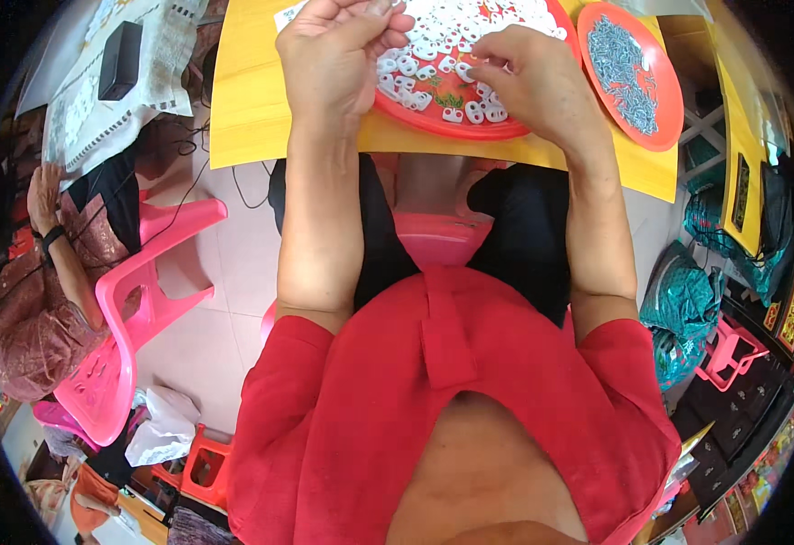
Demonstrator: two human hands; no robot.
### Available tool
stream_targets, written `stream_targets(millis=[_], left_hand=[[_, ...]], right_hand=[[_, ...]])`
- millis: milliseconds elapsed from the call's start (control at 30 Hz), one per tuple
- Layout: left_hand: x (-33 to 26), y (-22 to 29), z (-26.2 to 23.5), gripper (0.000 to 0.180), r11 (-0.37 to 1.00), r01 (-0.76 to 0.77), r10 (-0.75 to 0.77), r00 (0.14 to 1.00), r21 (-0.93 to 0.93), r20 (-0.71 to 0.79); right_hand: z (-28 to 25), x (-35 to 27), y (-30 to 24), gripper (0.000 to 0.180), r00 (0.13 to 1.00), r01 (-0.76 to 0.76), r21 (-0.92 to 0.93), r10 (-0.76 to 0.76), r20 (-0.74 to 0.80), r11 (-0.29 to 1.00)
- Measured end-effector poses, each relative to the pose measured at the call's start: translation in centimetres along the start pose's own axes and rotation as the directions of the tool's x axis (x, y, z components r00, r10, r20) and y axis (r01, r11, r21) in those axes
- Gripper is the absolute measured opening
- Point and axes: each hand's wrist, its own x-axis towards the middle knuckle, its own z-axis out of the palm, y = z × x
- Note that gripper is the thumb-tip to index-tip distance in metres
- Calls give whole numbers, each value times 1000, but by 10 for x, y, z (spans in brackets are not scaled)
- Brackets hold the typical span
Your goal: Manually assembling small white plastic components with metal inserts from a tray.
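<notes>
A round red tray (470, 132) lies before me on the yellow tabletop, strewn with small white plastic pieces (429, 36) that have holes in them. Over its left rim my left hand (338, 54) is raised, thumb and fingertips closed in a pinch at the top of the view. Whatever sits in that pinch is too small to name. My right hand (542, 86) reaches over the tray's right half with bent fingers. Its thumb and fingertips come down among the white pieces, and what lies between them is hidden.
Right of the tray, a red oval plate (669, 127) holds a heap of small grey metal screws or nails (624, 73). On the left, a person (47, 263) sits on a pink plastic chair (115, 363) beside a cloth-covered table with a black box (121, 61). Teal bags (679, 300) lie at right.
</notes>
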Motion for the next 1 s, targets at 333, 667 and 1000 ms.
stream_targets(millis=[333,667,1000], left_hand=[[2,0,-6,12,1000,8,-8,1000,30,28],[-3,-5,-5,16,996,15,-6,995,-83,103],[-14,-10,10,15,997,82,-78,974,-11,211]], right_hand=[[17,9,-6,12,993,87,-163,-72,94,983],[3,17,-12,17,995,-98,81,95,42,992],[0,9,5,17,962,-37,993,272,5,114]])
